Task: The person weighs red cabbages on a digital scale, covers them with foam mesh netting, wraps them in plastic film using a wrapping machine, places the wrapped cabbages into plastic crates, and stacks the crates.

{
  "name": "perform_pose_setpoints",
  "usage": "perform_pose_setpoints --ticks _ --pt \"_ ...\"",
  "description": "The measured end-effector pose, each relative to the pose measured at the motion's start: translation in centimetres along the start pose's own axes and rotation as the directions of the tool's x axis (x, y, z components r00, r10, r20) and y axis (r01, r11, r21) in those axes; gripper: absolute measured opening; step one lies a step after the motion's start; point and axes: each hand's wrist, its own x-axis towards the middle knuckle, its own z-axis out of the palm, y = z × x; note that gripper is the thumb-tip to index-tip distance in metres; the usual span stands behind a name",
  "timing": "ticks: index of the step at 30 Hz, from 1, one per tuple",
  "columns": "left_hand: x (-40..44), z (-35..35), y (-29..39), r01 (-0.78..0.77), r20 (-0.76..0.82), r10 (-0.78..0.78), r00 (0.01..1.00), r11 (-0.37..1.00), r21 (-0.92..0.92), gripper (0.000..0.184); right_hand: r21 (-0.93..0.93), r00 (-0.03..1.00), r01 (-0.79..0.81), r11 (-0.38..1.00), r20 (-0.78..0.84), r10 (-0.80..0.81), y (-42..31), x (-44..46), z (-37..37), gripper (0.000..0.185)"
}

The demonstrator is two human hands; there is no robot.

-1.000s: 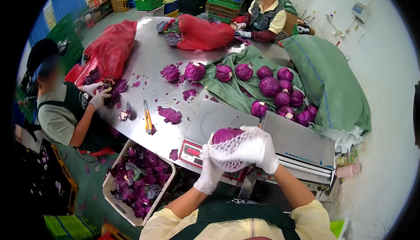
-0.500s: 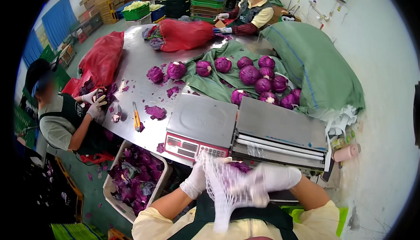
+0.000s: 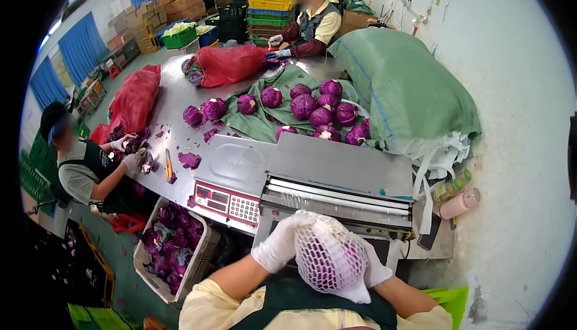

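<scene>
A red cabbage in a white foam net sleeve (image 3: pixel 329 256) is between my hands, close to my chest. The white mesh covers it, and purple shows through the gaps. My left hand (image 3: pixel 280 243), in a white glove, grips the sleeve's upper left side. My right hand (image 3: pixel 374 265), also gloved, is closed around its right side, its fingers partly hidden behind the net. Just beyond is the film wrapping machine (image 3: pixel 342 165) with its white rollers. To its left stands a weighing scale (image 3: pixel 231 165) with a red keypad panel.
Several bare red cabbages (image 3: pixel 302 107) lie on a green cloth. A large green sack (image 3: pixel 406 86) bulges at the right. Below the table edge, a crate (image 3: pixel 204 252) holds purple leaves. An orange knife (image 3: pixel 169 165) lies near a co-worker (image 3: pixel 90 171); another person (image 3: pixel 315 23) stands behind.
The loose, hanging net is now drawn over the cabbage, with my hands at either side. My right hand has stopped its blurred motion. The view has swung to the right.
</scene>
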Motion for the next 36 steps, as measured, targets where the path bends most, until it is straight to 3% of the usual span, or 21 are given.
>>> perform_pose_setpoints --ticks 2,3,4,5,6,7,9,12,14,16,19,21,22,24,26,28,30,32,34,35,36 --pt "1.5 0.8 0.6 0.112 -0.189 -0.057 0.980 0.948 0.298 0.033 -0.454 0.841 0.541 0.708 0.321 -0.436 -0.1 1.5 -2.3 0.041" --pt "2.1 0.3 1.0 0.062 -0.257 0.041 0.966 0.923 0.379 0.033 -0.475 0.789 0.614 0.630 0.341 -0.512 -0.2 3.0 -3.1 0.038" --pt "2.5 -0.7 1.9 0.020 -0.311 0.141 0.940 0.887 0.461 0.033 -0.378 0.782 0.624 0.684 0.301 -0.546 -1.1 3.3 -2.3 0.037" --pt "2.8 -1.6 2.9 -0.108 -0.350 0.353 0.868 0.821 0.561 0.034 -0.027 0.829 0.511 0.859 0.280 -0.485 -2.4 4.3 -1.7 0.037" --pt "3.2 -2.1 3.9 -0.202 -0.358 0.543 0.760 0.720 0.663 0.034 -0.018 0.795 0.542 0.840 0.336 -0.506 -4.1 4.4 -0.7 0.043" --pt "3.7 -2.0 4.3 -0.169 -0.368 0.517 0.773 0.726 0.667 0.034 0.144 0.847 0.420 0.896 0.292 -0.444 -5.9 4.3 0.9 0.052" --pt "5.4 -1.6 4.2 -0.364 -0.250 0.665 0.704 0.640 0.677 0.036 0.221 0.810 0.410 0.885 0.358 -0.465 -9.2 6.4 1.1 0.054" --pt "11.8 1.9 2.4 -0.268 -0.253 0.436 0.864 0.822 0.503 0.045 -0.119 0.606 0.792 0.599 0.264 -0.750 -13.1 9.3 2.0 0.042" --pt "15.3 -0.6 1.4 -0.339 -0.210 0.599 0.773 0.669 0.661 0.047 0.102 0.750 0.634 0.766 0.159 -0.642 -15.0 13.1 1.4 0.040" --pt "17.8 -2.3 1.8 -0.281 -0.331 0.517 0.789 0.784 0.554 0.047 -0.037 0.715 0.697 0.716 0.118 -0.690 -15.7 15.5 0.5 0.044" --pt "20.1 -5.5 1.8 -0.216 -0.339 0.517 0.786 0.744 0.632 0.043 -0.258 0.644 0.731 0.632 -0.046 -0.764 -16.7 17.4 -1.6 0.045" --pt "20.6 -7.2 2.5 -0.172 -0.122 0.445 0.887 0.564 0.808 0.040 -0.354 0.545 0.782 0.513 -0.013 -0.839 -17.5 18.0 -3.5 0.047" --pt "20.7 -7.3 2.6 -0.117 -0.060 0.570 0.819 0.269 0.956 0.040 -0.436 0.444 0.816 0.379 0.055 -0.894 -17.5 18.0 -4.0 0.048" --pt "22.6 -9.2 3.1 -0.264 0.192 0.499 0.845 0.077 0.961 0.039 -0.342 0.521 0.816 0.467 0.083 -0.850 -17.6 17.6 -4.4 0.047" --pt "23.2 -8.0 3.1 -0.098 -0.139 0.272 0.952 0.702 0.705 0.039 -0.204 0.685 0.727 0.655 0.162 -0.710 -18.2 18.4 -5.9 0.040" --pt "22.3 -7.4 2.3 -0.036 -0.228 0.262 0.938 0.726 0.687 0.039 -0.139 0.739 0.673 0.726 0.080 -0.669 -18.3 16.9 -3.6 0.035" --pt "20.1 -7.7 0.4 -0.081 -0.330 0.443 0.834 0.689 0.720 0.039 -0.213 0.872 0.466 0.859 -0.057 -0.487 -18.5 16.1 -2.6 0.034" --pt "18.9 -8.4 -0.1 -0.136 -0.263 0.510 0.819 0.618 0.774 0.043 -0.223 0.862 0.496 0.839 0.007 -0.507 -18.3 16.5 -3.3 0.034" --pt "17.7 -9.1 1.3 0.001 -0.188 0.455 0.871 0.381 0.925 0.047 -0.331 0.834 0.543 0.772 0.105 -0.541 -18.2 16.0 -3.0 0.035" --pt "17.4 -10.1 1.6 0.013 -0.200 0.472 0.858 0.369 0.929 0.046 -0.476 0.731 0.642 0.601 0.142 -0.668 -17.9 15.8 -3.1 0.039" --pt "16.9 -9.9 2.4 -0.082 -0.138 0.486 0.863 0.406 0.910 0.044 -0.474 0.726 0.645 0.599 0.137 -0.674 -18.0 15.0 -3.2 0.039"
